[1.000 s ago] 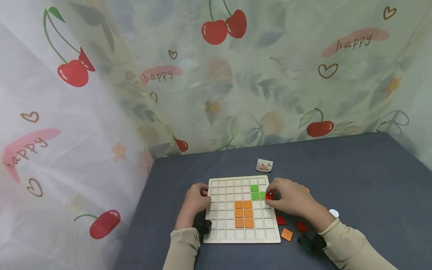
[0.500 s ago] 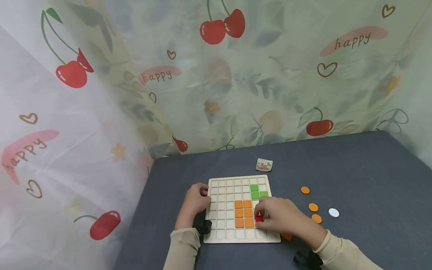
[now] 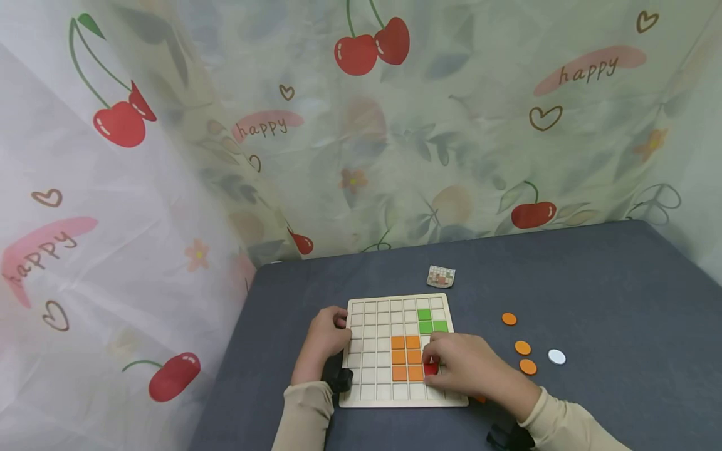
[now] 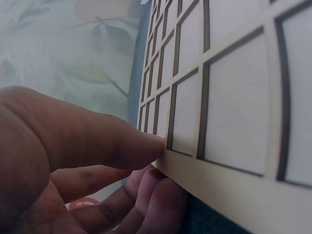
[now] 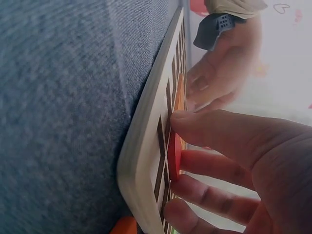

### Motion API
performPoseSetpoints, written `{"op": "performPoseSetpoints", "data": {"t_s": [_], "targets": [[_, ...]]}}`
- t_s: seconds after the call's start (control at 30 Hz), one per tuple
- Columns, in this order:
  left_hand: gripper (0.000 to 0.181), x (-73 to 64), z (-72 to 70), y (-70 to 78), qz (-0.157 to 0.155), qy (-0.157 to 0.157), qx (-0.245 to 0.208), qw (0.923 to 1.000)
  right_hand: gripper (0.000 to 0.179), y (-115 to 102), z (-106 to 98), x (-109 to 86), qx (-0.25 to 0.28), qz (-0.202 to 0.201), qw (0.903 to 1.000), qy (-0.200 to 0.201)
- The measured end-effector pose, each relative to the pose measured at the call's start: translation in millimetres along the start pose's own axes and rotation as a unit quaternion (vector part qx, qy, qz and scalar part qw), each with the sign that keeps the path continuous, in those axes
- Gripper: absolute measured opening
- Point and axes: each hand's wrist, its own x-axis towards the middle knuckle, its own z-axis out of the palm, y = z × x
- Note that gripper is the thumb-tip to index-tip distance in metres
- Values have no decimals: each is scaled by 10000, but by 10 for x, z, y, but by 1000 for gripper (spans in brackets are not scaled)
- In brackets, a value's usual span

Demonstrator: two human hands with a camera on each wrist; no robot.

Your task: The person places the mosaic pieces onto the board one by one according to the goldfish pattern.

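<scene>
Since the earliest frame, the right hand (image 3: 465,363) and its flat red tile (image 3: 430,369) have moved from the right edge of the pale wooden grid board (image 3: 369,361) inward and nearer its near right corner. From the left: the left hand (image 3: 329,332) pinches the board's left edge; then comes a two-column block of flat orange square tiles (image 3: 399,357); the red tile is just right of that block's nearest row, pinched between the right thumb and fingers. Partly hidden, it shows no clear long axis; whether it is seated cannot be told. Left, middle and right, the cherry-printed backdrop (image 3: 316,175) reads "happy".
</scene>
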Motion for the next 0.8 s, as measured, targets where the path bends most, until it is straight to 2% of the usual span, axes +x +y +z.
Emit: {"op": "performPoseSetpoints", "data": {"t_s": [0.2, 0.53, 0.8], "targets": [[45, -13, 2, -2, -41, -15, -7, 10000, 18, -10, 4, -11, -59, -26, 10000, 19], [46, -32, -1, 8, -44, 27, 7, 10000, 9, -35, -21, -29, -132, -117, 9998, 25], [45, -21, 3, -5, 23, 32, 2, 10000, 12, -41, -26, -41, -157, -162, 9997, 35]]}}
